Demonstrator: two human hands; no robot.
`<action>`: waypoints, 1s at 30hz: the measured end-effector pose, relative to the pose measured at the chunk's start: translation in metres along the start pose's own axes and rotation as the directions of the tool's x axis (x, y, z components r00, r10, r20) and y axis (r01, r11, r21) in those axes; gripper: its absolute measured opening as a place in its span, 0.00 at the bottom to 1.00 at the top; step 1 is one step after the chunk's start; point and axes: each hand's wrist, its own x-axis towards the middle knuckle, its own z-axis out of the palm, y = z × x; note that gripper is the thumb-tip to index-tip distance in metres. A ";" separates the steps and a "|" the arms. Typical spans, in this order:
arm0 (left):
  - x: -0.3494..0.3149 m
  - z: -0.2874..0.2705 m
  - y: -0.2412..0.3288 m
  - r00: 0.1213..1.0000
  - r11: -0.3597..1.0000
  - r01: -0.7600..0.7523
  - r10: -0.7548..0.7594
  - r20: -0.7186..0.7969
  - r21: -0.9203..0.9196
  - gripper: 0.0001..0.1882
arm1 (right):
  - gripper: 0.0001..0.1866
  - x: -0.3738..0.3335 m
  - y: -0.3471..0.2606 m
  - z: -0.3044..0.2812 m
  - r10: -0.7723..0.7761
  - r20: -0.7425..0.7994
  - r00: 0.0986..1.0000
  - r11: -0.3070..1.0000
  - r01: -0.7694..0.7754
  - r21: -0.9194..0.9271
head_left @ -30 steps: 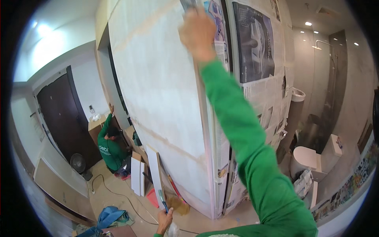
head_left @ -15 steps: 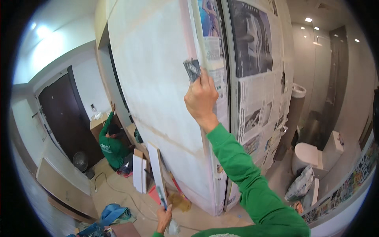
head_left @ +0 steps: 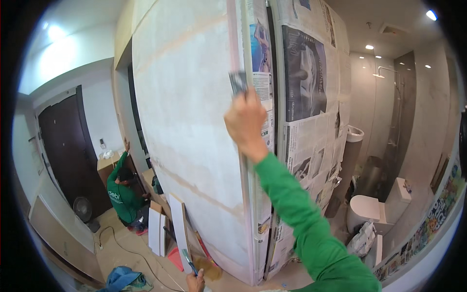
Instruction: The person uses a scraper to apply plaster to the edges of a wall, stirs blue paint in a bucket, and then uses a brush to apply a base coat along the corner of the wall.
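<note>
My right hand (head_left: 246, 120) is raised at the wall corner, fingers closed on a flat dark-bladed scraper (head_left: 238, 82). Its blade meets the pinkish strip along the edge of the whitish panel wall (head_left: 189, 117); motion blurs it slightly. Low in the view, my left hand (head_left: 196, 281) is closed around a slim putty knife (head_left: 188, 257) with a greyish-teal blade pointing up. Just right of the corner, newspaper sheets (head_left: 304, 73) cover the adjoining surface, beside a dark vertical channel (head_left: 273, 97).
A co-worker in green (head_left: 125, 197) crouches at the left, one arm raised. Boards (head_left: 179, 228) lean against the wall base, by a red-handled tool (head_left: 203, 247). A cable (head_left: 129, 249) crosses the floor near blue cloth (head_left: 121, 278). A toilet (head_left: 366, 209) stands at the right.
The view has shifted, so the room's contents appear further left. My right hand stays at the wall corner with the scraper, its blade now seen narrower. My left hand sits lower in view.
</note>
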 end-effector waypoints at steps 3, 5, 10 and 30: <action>0.023 0.030 0.014 0.997 0.997 -0.069 0.070 0.035 -0.023 0.23 | 0.07 0.104 0.012 0.005 -0.004 0.051 0.999 0.998 0.007 -0.066; 0.048 0.047 0.016 0.995 0.993 -0.067 0.074 0.066 -0.100 0.25 | 0.06 0.155 0.018 0.005 -0.002 0.066 0.998 0.996 0.008 -0.092; 0.047 0.036 0.084 0.980 0.963 -0.195 0.187 -0.062 -0.188 0.23 | 0.10 -0.092 -0.005 -0.040 0.065 0.063 0.996 0.997 -0.062 -0.053; -0.098 0.156 0.180 -0.013 0.997 -0.083 0.002 1.000 -0.003 0.11 | 0.13 -0.410 -0.100 -0.415 0.932 0.067 -0.358 -0.363 -0.924 0.123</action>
